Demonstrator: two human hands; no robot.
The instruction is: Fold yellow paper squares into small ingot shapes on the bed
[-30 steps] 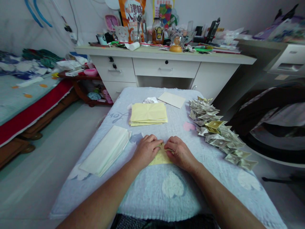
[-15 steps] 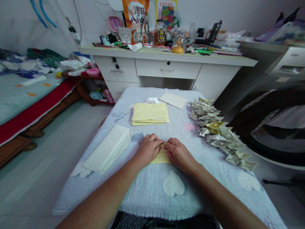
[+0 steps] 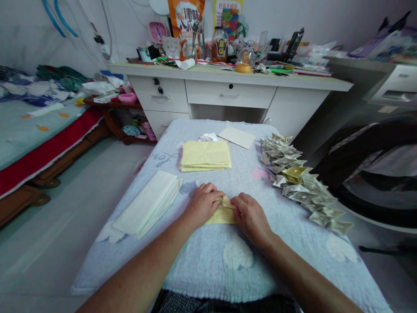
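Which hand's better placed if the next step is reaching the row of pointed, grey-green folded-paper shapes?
Probably the right hand: it's at the right edge of the small yellow paper sheet, nearer the folded-paper shapes. The left hand is farther, on the sheet's left side.

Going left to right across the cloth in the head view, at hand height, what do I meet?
White stack → left grip → yellow sheet → right grip → folded papers.
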